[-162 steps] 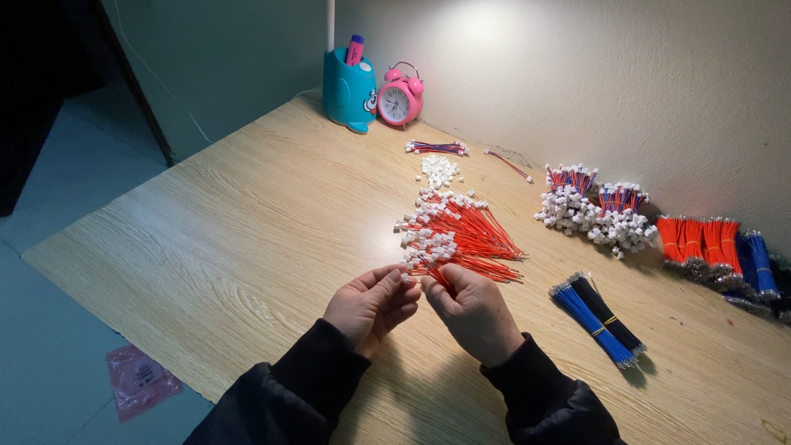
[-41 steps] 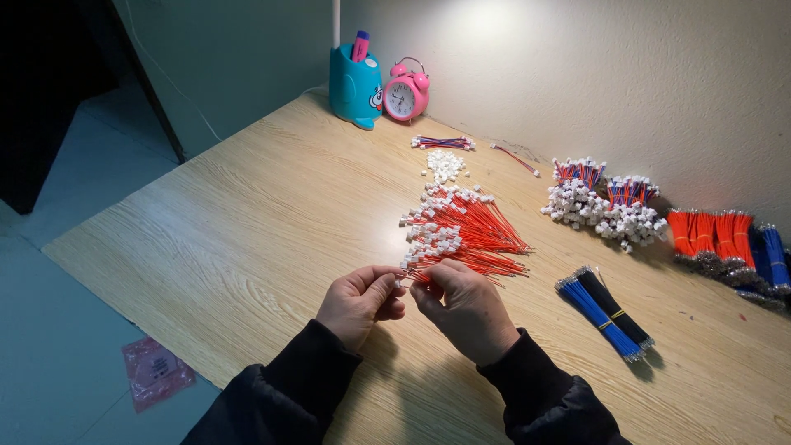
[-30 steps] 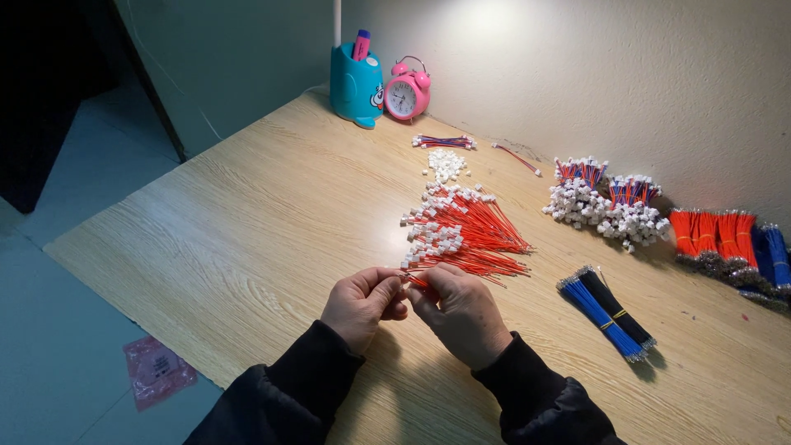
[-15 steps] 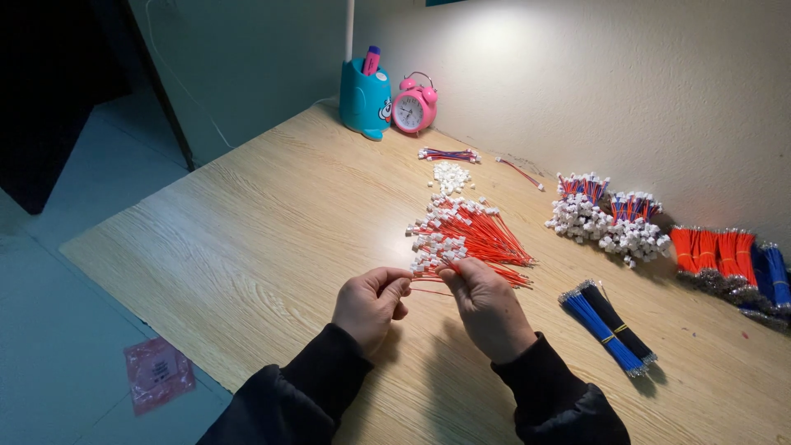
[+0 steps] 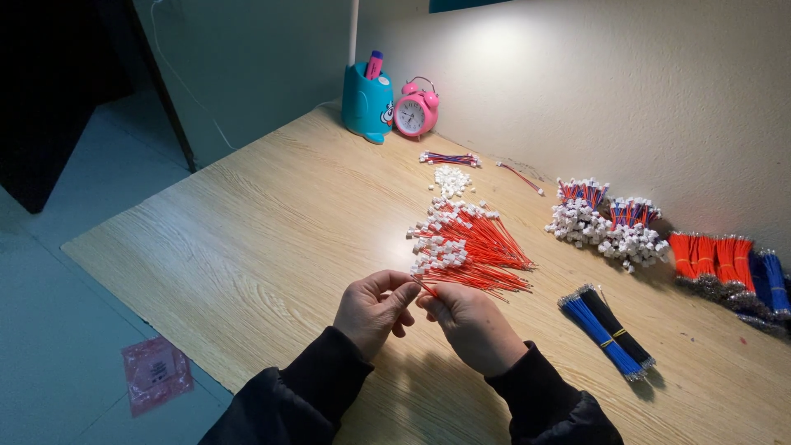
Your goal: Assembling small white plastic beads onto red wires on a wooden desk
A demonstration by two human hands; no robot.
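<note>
At the near edge of the wooden table (image 5: 247, 247), I see both hands meet over one red wire (image 5: 428, 289) with a white connector. The left hand (image 5: 375, 309) and the right hand (image 5: 470, 325) each pinch it between thumb and fingertips, fingers closed on it, just in front of the pile of red wires with white connectors (image 5: 465, 247). Beyond that pile lies a small heap of loose white connectors (image 5: 451, 180) and a little bundle of mixed wires (image 5: 449, 158). To the right I make out a blue and black wire bundle (image 5: 608, 331), heaps of connector-tipped wires (image 5: 606, 227) by the wall, and orange and blue bundles (image 5: 725, 259) further right. At the far corner stand a teal pen holder (image 5: 367, 103) and a pink alarm clock (image 5: 414, 114). The wall is pale and brightly lit; on the grey floor lies a pink packet (image 5: 156, 372).
</note>
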